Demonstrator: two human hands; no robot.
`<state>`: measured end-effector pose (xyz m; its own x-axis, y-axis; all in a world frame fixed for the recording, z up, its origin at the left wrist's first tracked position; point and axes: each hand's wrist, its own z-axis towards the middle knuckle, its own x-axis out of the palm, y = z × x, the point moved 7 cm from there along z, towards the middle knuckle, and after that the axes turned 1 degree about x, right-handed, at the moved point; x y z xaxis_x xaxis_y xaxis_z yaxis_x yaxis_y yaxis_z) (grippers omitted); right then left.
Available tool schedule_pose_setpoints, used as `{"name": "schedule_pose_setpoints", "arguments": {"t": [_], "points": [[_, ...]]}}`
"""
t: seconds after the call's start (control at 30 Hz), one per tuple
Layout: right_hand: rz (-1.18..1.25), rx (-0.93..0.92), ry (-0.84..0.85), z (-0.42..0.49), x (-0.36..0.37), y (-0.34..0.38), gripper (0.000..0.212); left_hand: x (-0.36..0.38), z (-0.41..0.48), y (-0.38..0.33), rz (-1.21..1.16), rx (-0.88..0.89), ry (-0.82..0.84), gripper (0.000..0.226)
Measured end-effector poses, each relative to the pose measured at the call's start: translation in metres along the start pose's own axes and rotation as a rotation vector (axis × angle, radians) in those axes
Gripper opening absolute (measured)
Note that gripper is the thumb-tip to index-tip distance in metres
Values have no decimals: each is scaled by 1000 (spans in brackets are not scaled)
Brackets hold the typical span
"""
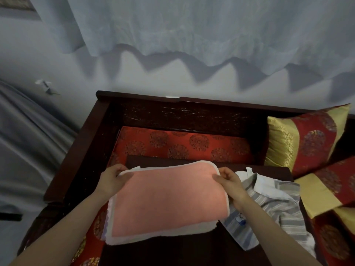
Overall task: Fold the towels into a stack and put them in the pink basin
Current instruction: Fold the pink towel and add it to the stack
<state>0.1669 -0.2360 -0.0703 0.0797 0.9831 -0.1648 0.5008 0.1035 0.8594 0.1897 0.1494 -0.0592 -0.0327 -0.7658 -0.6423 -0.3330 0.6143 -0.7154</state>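
Head view, one frame.

- Pink towel (163,200): centre of view, spread over the dark table (192,252). It looks doubled. A pale lower layer peeks out along the 6 o'clock edge, and at 7 o'clock it overhangs the table onto the red cushion (182,143).
- Left hand (113,178): at 10 o'clock of the towel, pinching that far corner with the thumb on top.
- Right hand (228,181): at 2 o'clock of the towel, fingers curled, pinching the opposite far corner.
- Why held so: I read the two far corners as gripped together to keep the 12 o'clock edge taut and level, so the layers line up. The near edges do not quite match, so I judge this fold is not squared off yet.
- Striped cloth (278,204): grey and white, crumpled at 3 o'clock of the towel, touching it under the right wrist. Probably parked within reach as the next piece. I cannot tell whether it is a towel or a garment.
- Pink basin: not in view, and no stack is started that I can see.
- Surroundings: wooden bench back (192,112) at 12 o'clock, red-and-gold pillow (307,139) at 2 o'clock, pale curtain (192,25) above.
- Risk, as I judge it: soft terry will sag if lifted by the corners alone, and the overhang at 7 o'clock could drag the layers askew.
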Motion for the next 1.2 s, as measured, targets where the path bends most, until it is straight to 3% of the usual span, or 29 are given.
{"name": "schedule_pose_setpoints", "arguments": {"t": [0.07,0.13,0.2,0.27,0.33,0.4,0.47,0.57,0.63,0.73,0.83,0.93,1.1,1.2], "points": [[-240,-55,-123,9,-7,1,10,-4,1,0,33,31,-47,18],[-332,-1,-168,14,-8,0,30,-7,11,11,142,-31,-51,54],[-354,116,-79,17,-2,-4,51,-4,21,33,323,-169,70,89],[-376,202,32,18,7,-9,49,1,15,40,294,-268,199,80],[-347,168,44,19,12,-11,31,0,7,23,155,-202,180,54],[-372,19,-31,17,14,-3,19,-5,-2,-1,120,18,104,41],[-511,-189,-128,9,14,11,21,-8,-16,-19,33,182,66,31],[-701,-537,-226,-23,19,35,14,-19,-38,-30,-72,247,34,13],[-785,-652,-254,-46,21,48,5,-29,-53,-35,-87,295,20,9],[-713,-617,-235,-66,18,57,13,-47,-70,-35,-145,303,-9,7],[-448,-437,-58,-62,24,55,22,-65,-71,-28,-173,221,-31,7],[-514,-338,35,-48,37,42,20,-66,-61,-8,-139,130,-8,13],[-769,-313,-120,-31,43,20,26,-29,-52,16,100,80,74,49],[-646,-336,-251,-35,30,18,33,-17,-57,8,270,182,-53,63]]}}
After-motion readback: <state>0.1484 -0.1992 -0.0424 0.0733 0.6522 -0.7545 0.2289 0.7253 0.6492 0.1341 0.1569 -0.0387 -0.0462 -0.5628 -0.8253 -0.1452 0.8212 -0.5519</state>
